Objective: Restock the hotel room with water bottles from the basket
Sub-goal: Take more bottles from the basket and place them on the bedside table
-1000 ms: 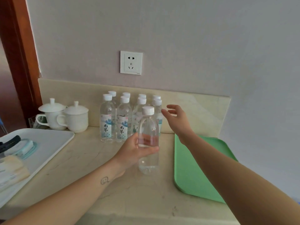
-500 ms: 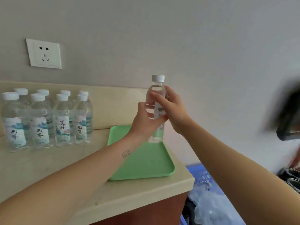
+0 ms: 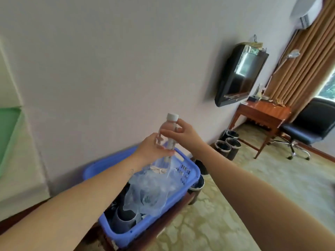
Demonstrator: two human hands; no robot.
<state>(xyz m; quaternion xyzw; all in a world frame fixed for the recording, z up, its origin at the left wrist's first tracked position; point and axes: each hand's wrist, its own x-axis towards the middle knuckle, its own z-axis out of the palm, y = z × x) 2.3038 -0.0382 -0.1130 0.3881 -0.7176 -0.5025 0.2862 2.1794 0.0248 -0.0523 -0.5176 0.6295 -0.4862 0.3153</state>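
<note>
A clear plastic water bottle with a white cap (image 3: pixel 167 132) stood upright in the air above the far end of a blue slotted plastic basket (image 3: pixel 183 187), both hands on it. The left hand (image 3: pixel 152 148) had its fingers (image 3: pixel 167 152) wrapped around the lower body; the right hand (image 3: pixel 183 133) pinched the bottle just under the cap. Crumpled clear plastic wrap (image 3: pixel 152 189) filled the basket. A green tray (image 3: pixel 8 131) showed at the left edge, a wall-mounted black television (image 3: pixel 239 75) farther right.
</note>
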